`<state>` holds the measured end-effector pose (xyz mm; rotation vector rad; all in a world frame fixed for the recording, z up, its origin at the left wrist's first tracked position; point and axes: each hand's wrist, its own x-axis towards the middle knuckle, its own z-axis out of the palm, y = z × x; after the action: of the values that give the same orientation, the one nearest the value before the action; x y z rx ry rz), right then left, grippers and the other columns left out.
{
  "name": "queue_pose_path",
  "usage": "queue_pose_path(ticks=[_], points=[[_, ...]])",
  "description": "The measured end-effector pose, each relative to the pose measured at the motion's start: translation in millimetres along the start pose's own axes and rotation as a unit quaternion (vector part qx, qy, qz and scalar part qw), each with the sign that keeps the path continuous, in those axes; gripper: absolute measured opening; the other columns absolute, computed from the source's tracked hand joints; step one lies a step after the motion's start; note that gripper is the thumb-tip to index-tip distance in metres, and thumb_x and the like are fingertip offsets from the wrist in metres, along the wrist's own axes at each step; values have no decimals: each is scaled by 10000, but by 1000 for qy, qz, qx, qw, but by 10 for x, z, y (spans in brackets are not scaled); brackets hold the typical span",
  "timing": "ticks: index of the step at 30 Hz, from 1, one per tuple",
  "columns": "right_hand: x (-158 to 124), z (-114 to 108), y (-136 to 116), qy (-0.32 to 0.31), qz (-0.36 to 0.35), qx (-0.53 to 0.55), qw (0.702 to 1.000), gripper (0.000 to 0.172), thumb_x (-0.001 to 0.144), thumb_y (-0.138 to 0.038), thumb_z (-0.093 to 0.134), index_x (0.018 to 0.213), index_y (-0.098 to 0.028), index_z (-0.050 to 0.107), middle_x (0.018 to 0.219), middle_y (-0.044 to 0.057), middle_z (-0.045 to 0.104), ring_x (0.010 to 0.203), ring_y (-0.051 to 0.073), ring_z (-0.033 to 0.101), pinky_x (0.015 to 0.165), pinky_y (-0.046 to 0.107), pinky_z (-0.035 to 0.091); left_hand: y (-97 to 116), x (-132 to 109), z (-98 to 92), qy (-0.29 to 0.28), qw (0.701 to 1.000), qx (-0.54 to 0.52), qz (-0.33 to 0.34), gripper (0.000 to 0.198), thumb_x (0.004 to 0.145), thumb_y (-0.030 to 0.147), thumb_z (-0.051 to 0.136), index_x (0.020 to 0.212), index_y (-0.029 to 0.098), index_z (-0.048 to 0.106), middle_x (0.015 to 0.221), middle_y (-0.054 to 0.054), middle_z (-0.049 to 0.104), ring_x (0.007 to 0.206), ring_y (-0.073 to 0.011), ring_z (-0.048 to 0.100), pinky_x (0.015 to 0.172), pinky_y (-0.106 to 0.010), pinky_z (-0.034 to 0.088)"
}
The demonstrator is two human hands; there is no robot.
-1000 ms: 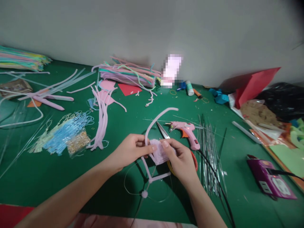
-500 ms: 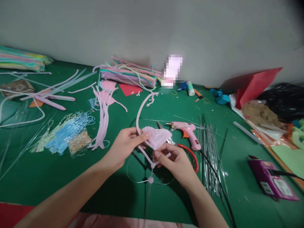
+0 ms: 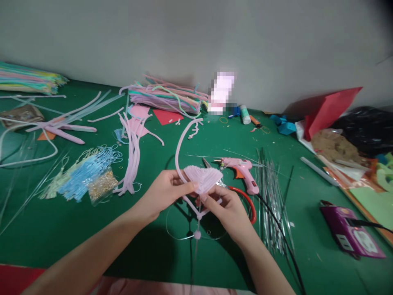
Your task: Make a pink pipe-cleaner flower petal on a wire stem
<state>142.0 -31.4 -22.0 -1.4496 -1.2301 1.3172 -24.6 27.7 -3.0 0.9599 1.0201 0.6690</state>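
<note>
Between my hands is a pale pink pipe cleaner piece (image 3: 211, 176), a ribbed fan shape narrowing to a point at the bottom. My left hand (image 3: 167, 188) pinches its left side, thumb on top near the point. From there a loose pink pipe cleaner (image 3: 178, 147) curves up and away. My right hand (image 3: 225, 207) is closed at the lower tip, its thumb and fingers on the piece; the exact grip is partly hidden. Below hang a V of pink pipe cleaner (image 3: 190, 205) and a thin wire stem with a small pink ball (image 3: 197, 234).
Red-handled scissors (image 3: 250, 205) and a pink glue gun (image 3: 242, 166) lie just beyond my right hand, beside a bundle of wires (image 3: 272, 205). Leftward are pink pipe cleaners (image 3: 132, 159), blue tassels (image 3: 89, 172) and a bead bag (image 3: 102, 186). A purple box (image 3: 350, 229) sits far right.
My left thumb has slid down and right along the fan towards its point. My right thumb and the hanging stem have shifted slightly to the right.
</note>
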Motion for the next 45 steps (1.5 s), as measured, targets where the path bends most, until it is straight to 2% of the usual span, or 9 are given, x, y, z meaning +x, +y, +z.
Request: queue_pose_path(ticks=[5, 10, 23, 29, 35, 38, 42, 45], points=[[9, 14, -14, -2, -3, -3, 1000, 281, 796, -426, 649, 675, -172, 645, 632, 6, 639, 561, 116, 546, 559, 226, 464, -50, 0, -10, -28, 999, 34, 14, 255, 655, 269, 781, 852, 123, 714, 857, -69, 743, 857, -215, 666, 797, -297, 499], [12, 30, -31, -5, -5, 2, 1000, 288, 786, -436, 656, 675, -170, 641, 619, 2, 625, 547, 110, 534, 529, 217, 446, -66, -8, -6, -39, 997, 63, 13, 231, 705, 321, 741, 839, 133, 722, 874, -73, 748, 848, -218, 672, 780, -302, 501], [14, 30, 1, -9, 19, 1, 1000, 293, 784, -444, 658, 689, -167, 635, 622, 2, 633, 522, 103, 529, 497, 209, 419, -60, -20, 12, -10, 996, 90, 10, 143, 698, 266, 717, 731, 127, 709, 796, -69, 745, 777, -211, 672, 702, -283, 493], [12, 28, 7, -13, 22, 3, 1000, 282, 794, -433, 653, 702, -167, 635, 633, 4, 634, 525, 104, 523, 499, 213, 411, -67, -28, 11, -13, 998, 65, 13, 157, 703, 252, 713, 805, 132, 718, 872, -71, 750, 792, -201, 667, 707, -282, 493], [-2, 30, -12, -5, 14, 19, 1000, 257, 796, -398, 661, 685, -168, 634, 636, 10, 643, 549, 109, 540, 533, 216, 435, -27, -33, 25, -6, 997, 71, 10, 140, 688, 265, 723, 711, 128, 707, 752, -44, 733, 724, -188, 656, 668, -264, 481], [-9, 30, -26, 1, 3, 30, 1000, 247, 791, -382, 664, 669, -170, 631, 625, 4, 632, 561, 106, 532, 551, 209, 442, -12, -35, 32, 1, 998, 67, 10, 178, 705, 290, 709, 762, 121, 716, 734, -42, 729, 715, -194, 655, 664, -271, 483], [4, 15, -17, -8, 9, 43, 999, 239, 781, -391, 670, 701, -168, 632, 634, -3, 612, 561, 105, 527, 546, 209, 455, -23, -30, 17, -20, 998, 57, 27, 261, 711, 291, 717, 898, 110, 716, 859, -69, 744, 845, -222, 663, 753, -293, 496], [27, -3, 21, -5, 14, 75, 997, 236, 793, -405, 662, 764, -171, 653, 674, 4, 636, 601, 115, 564, 575, 217, 480, -43, -23, 4, -38, 997, 58, 33, 271, 717, 277, 715, 928, 108, 707, 917, -81, 742, 909, -236, 660, 807, -313, 499]])
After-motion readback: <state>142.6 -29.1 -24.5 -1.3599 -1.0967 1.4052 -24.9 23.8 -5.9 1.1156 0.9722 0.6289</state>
